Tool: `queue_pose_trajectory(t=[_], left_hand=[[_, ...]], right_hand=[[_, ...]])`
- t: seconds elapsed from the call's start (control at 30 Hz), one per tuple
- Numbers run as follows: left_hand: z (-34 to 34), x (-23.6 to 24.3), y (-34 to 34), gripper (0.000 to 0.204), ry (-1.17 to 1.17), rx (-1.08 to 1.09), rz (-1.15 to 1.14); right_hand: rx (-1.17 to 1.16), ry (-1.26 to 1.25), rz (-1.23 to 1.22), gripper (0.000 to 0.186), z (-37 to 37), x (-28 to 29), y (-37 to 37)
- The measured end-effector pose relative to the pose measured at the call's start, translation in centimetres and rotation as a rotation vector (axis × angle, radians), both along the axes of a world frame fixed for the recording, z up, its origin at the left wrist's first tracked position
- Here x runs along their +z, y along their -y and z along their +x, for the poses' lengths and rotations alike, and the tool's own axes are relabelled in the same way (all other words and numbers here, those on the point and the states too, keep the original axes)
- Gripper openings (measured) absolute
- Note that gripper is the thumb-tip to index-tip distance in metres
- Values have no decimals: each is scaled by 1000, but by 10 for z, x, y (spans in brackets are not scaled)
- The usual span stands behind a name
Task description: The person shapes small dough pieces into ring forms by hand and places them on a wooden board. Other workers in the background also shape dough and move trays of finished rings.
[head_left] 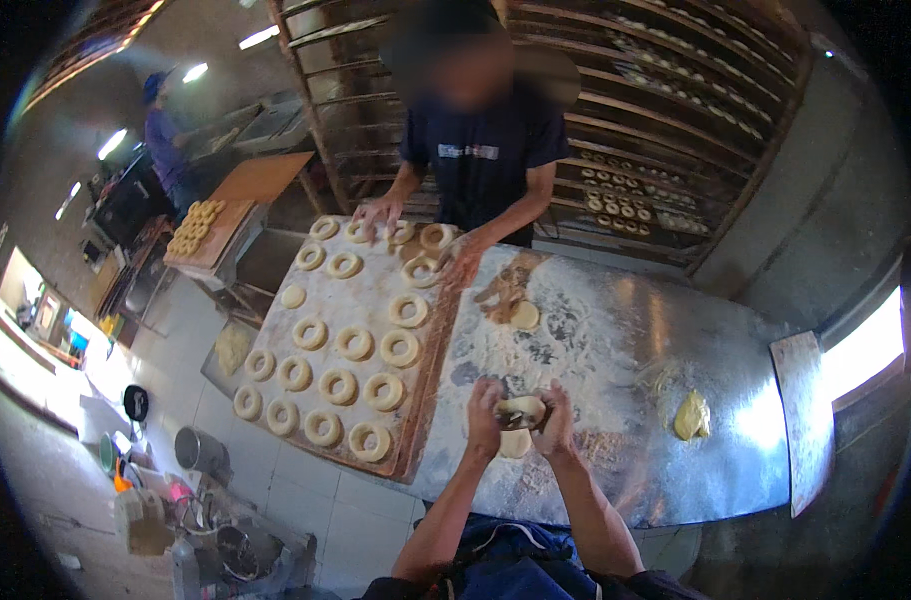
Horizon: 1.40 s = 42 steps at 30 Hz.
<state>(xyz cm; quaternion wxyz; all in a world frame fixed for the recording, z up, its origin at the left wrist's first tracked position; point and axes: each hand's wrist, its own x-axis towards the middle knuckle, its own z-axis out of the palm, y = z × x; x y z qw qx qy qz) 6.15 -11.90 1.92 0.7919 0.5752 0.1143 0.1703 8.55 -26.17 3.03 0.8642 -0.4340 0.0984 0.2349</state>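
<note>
Between both hands, just above the floury metal table (625, 350), I hold a pale dough ring (521, 407) with a dark opening in its middle. My left hand (484, 418) is closed on the ring's left side, and my right hand (555, 425) grips its right side. Partly below the ring lies a flat round dough piece (515, 444). Farther off on the flour rests a second dough disc (524, 315). To the left, a floured wooden board (375, 300) carries several rows of dough rings (353, 343) and one small dough ball (293, 296).
Across the table a co-worker stands with hands (379, 214) over the board's far edge. A yellowish dough lump (691, 415) sits to the right. Behind stand slatted racks (665, 110) with trays of dough. Buckets and a metal pot (201, 449) stand on the floor at lower left.
</note>
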Motion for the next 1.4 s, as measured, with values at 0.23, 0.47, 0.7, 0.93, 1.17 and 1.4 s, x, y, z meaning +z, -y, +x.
queue_pose_trajectory(t=[0.23,0.47,0.7,0.93,1.17,1.4], left_hand=[[-12,13,-12,18,-198,-48,-140],[-10,-7,-48,31,39,186,136],[-14,-13,-77,42,-120,-48,283],[-12,-9,-98,49,59,-89,-65],[-13,-7,-97,45,-12,-47,-244],[-15,-19,-113,43,77,-95,-423]], right_hand=[[-60,53,-741,57,-10,17,-48],[106,299,-770,60,-19,41,-91],[170,389,-820,59,-26,49,-122],[146,272,-805,73,-22,37,-125],[41,312,-453,81,-25,1,-112],[268,564,-879,62,-12,-24,-115]])
